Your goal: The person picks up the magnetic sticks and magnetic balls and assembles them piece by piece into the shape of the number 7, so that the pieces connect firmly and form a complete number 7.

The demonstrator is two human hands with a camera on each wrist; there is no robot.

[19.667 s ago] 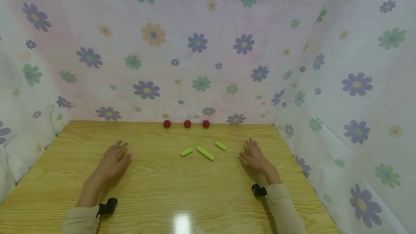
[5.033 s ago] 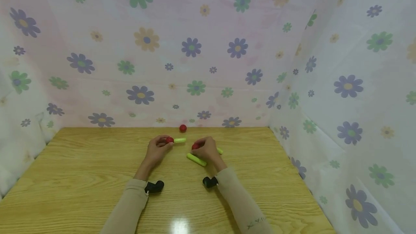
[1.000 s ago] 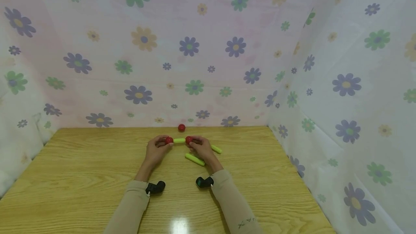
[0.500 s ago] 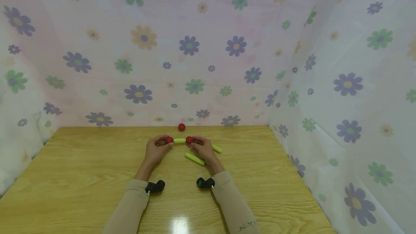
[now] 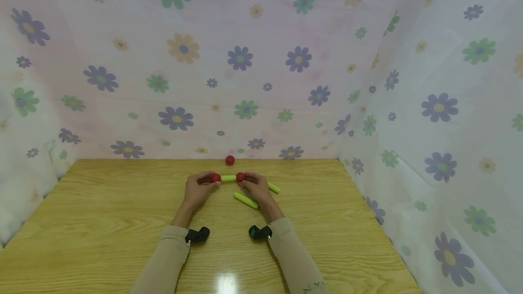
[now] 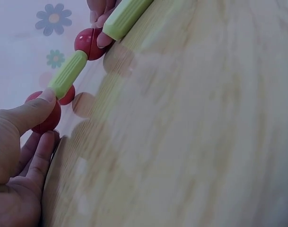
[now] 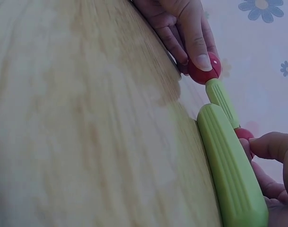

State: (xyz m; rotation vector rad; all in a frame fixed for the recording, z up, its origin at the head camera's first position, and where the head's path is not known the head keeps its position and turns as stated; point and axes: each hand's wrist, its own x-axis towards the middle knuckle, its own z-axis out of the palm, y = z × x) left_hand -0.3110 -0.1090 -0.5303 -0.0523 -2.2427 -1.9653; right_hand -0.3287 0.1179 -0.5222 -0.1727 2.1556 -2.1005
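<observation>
Bench (image 5: 114, 239). Left hand (image 5: 198, 191): fingers pinching left red ball (image 5: 215, 178). Right hand (image 5: 257, 190): fingers pinching right red ball (image 5: 240, 177). Long green rod (image 5: 246, 200): bench, near right hand. Short green rod (image 5: 228, 178): between pinched balls, touching both. Third red ball (image 5: 230, 160): far edge.

Row of pieces between two hands, over a table (image 5: 102, 226).
From the person's left hand (image 5: 198, 189) to the right hand (image 5: 257, 188) run the left ball (image 5: 215, 178), the middle rod (image 5: 228, 178) and the right ball (image 5: 240, 177), touching end to end, each ball between its own hand's thumb and fingers. Beyond the hands, near the table's far edge, sits the back ball (image 5: 230, 160). The near rod (image 5: 246, 200) lies closer to the body than the row, just left of the right hand; the outer rod (image 5: 274, 188) lies to that hand's right.
</observation>
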